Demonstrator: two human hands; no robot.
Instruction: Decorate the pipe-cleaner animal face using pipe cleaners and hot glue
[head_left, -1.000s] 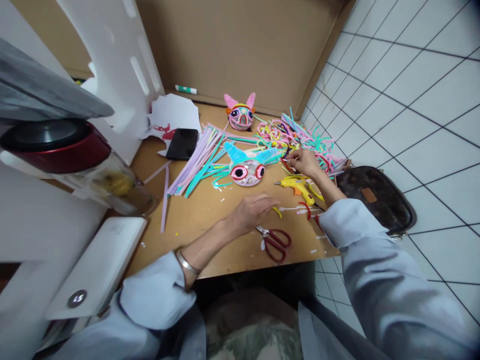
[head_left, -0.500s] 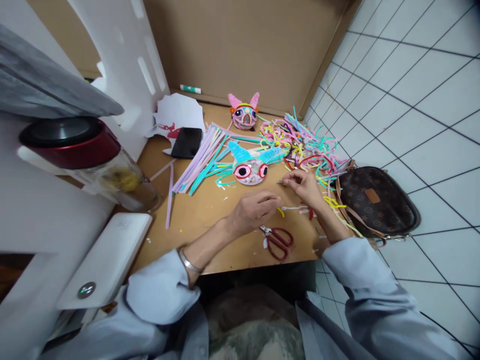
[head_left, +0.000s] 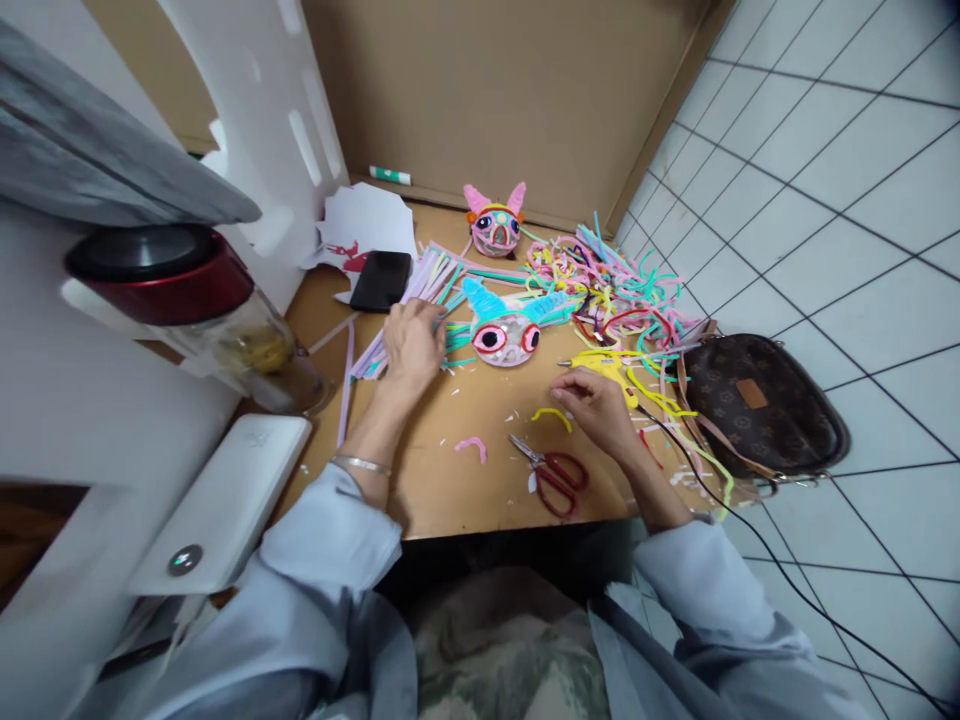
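My left hand (head_left: 414,345) lies over a bundle of lilac, pink and teal pipe cleaners (head_left: 370,352), its fingertips hidden, so I cannot tell what it grips. My right hand (head_left: 596,405) hovers above the table with thumb and fingers pressed together; anything between them is too small to make out. Just beyond it a yellow glue gun (head_left: 615,368) rests, nozzle pointing left. Between my hands sits an animal head (head_left: 506,340) with blue ears and red-rimmed eyes. Red-handled scissors (head_left: 553,478), a bent yellow piece (head_left: 553,415) and a curved pink piece (head_left: 472,448) lie nearer me.
A second head with pink ears (head_left: 495,230) stands at the back beside a tangled pipe-cleaner heap (head_left: 611,285). A black phone (head_left: 381,281) lies on paper. A red-lidded bottle (head_left: 247,340) and white power bank (head_left: 225,510) are left; a brown bag (head_left: 765,405) is right.
My left hand has moved left and away from me, from near the right hand onto the pipe-cleaner bundle. My right hand has shifted slightly nearer me, uncovering the glue gun.
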